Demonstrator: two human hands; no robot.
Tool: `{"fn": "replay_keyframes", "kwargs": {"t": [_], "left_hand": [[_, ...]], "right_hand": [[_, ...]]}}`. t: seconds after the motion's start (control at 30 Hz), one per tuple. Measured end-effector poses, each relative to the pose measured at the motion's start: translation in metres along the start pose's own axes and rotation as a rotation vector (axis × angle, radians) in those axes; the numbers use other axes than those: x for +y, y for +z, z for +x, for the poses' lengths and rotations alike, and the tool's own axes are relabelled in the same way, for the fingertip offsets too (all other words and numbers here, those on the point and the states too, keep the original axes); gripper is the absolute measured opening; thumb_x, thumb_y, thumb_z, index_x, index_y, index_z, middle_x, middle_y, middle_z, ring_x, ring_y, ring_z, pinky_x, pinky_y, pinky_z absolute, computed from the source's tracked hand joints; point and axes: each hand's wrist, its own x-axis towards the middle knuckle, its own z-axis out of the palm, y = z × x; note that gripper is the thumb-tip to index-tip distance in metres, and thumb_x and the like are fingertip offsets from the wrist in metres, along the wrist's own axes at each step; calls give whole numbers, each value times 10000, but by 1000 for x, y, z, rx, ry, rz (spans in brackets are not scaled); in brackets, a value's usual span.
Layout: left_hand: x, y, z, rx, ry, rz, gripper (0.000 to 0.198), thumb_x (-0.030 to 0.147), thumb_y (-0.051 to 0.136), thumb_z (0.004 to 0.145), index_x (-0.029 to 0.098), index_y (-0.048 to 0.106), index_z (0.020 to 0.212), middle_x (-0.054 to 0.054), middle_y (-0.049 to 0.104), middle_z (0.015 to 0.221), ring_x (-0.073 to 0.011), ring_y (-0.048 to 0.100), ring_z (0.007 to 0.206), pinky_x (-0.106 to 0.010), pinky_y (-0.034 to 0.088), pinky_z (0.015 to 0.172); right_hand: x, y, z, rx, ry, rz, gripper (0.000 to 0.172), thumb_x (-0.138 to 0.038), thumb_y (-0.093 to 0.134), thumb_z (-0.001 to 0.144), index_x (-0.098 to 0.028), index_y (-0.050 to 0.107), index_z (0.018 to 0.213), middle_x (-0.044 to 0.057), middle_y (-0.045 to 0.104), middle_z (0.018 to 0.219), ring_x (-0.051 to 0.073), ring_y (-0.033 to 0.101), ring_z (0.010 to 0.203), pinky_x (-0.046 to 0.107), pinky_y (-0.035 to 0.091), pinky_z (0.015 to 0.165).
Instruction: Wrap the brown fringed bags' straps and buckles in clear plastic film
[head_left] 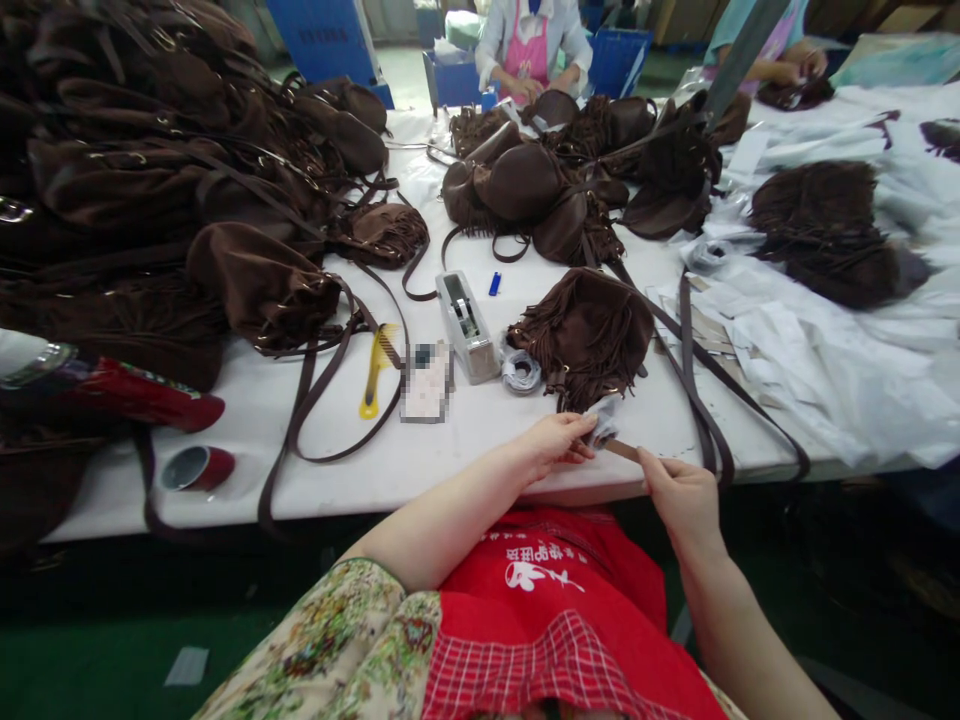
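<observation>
Head view: close to the near edge of the white desk (420, 465), pinching crumpled clear plastic (604, 412) between thumb and fingers of the left hand (559, 441), and gripping one end of a narrow brown strip (622, 450) between thumb and forefinger of the right hand (682, 490). Too small to tell whether tucked into the plastic or merely touching it at the other end. Just beyond the left hand, toward the desk's middle: a dark brown fringed bag (596, 325), with long straps (694, 385) trailing right toward the near edge. Left of this bag: a clear coil (525, 383), a gray tape dispenser (482, 360) and a yellow comb (370, 385). Heaped along the left edge: more brown bags (255, 280). Near the left front corner: a dark red cup (219, 468), tipped over. Spread toward the right edge: white plastic sheeting (832, 380).
</observation>
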Motion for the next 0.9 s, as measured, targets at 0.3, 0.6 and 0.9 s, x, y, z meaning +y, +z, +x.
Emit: {"fn": "replay_keyframes", "kwargs": {"t": [0.3, 0.6, 0.9], "left_hand": [[-16, 8, 5, 131, 238, 245, 378, 518, 610, 798, 146, 576, 739, 48, 511, 522, -72, 475, 479, -195, 359, 500], [-8, -1, 7, 87, 197, 227, 324, 458, 611, 809, 138, 594, 761, 42, 508, 545, -73, 454, 484, -199, 356, 492], [-7, -12, 16, 217, 313, 612, 352, 474, 622, 778, 132, 700, 807, 15, 573, 622, -108, 443, 565, -234, 332, 564]], "right_hand": [[-2, 20, -3, -212, 145, 382, 498, -516, 635, 761, -194, 468, 420, -53, 353, 330, 76, 295, 334, 239, 224, 375], [-3, 14, 2, -534, 128, 339, 498, -563, 576, 811, -121, 677, 1016, -55, 478, 397, 105, 402, 384, 230, 347, 427], [-1, 0, 13, -736, 307, 396, 481, -546, 667, 758, -148, 676, 1028, 93, 727, 841, 201, 676, 717, 286, 505, 633]]}}
